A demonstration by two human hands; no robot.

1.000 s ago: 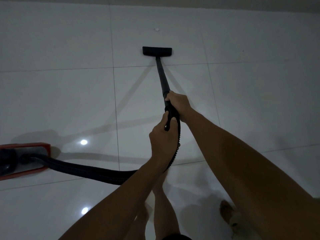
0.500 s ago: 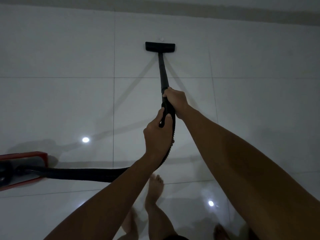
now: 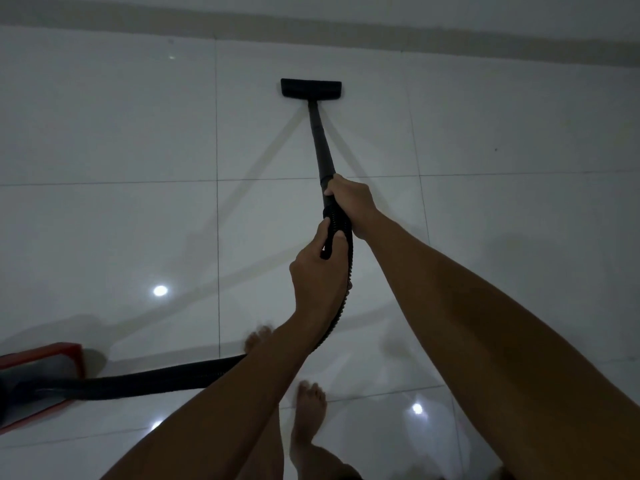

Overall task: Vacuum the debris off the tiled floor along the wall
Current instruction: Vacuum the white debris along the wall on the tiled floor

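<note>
Mid-stroke across the glossy white tiled floor (image 3: 104, 133), with the black floor nozzle (image 3: 311, 88) flat on a tile and well short of the grey skirting strip (image 3: 450, 36) at the foot of the wall. Right hand (image 3: 351, 202) wrapped round the upper end of the black wand (image 3: 320, 143), fingers curled tight about the tube just where the ribbing begins. Left hand (image 3: 318, 275) lower and closer in, thumb and fingers closed on the curved grip where the ribbed hose (image 3: 166, 379) joins (thumb laid along the top, the other fingertips partly hidden behind the grip). Hose looping down past the left wrist, then running left along the floor to the red-edged vacuum body (image 3: 38, 375) at the left margin. Bare feet (image 3: 310, 407) below the arms, one blurred. Two small specks visible: a pale one (image 3: 171, 57) far left near the skirting, a dark one (image 3: 496, 149) out to the right; no debris discernible directly in front of the nozzle, though the dim light makes that hard to settle. Probably the sweeping step, with the strip of tile between nozzle and skirting not yet reached. Next move likely calls for a longer forward push to bring the nozzle up beside the skirting, then a sideways pass along it, keeping the head flat and leaving enough hose slack to avoid dragging the vacuum body.
</note>
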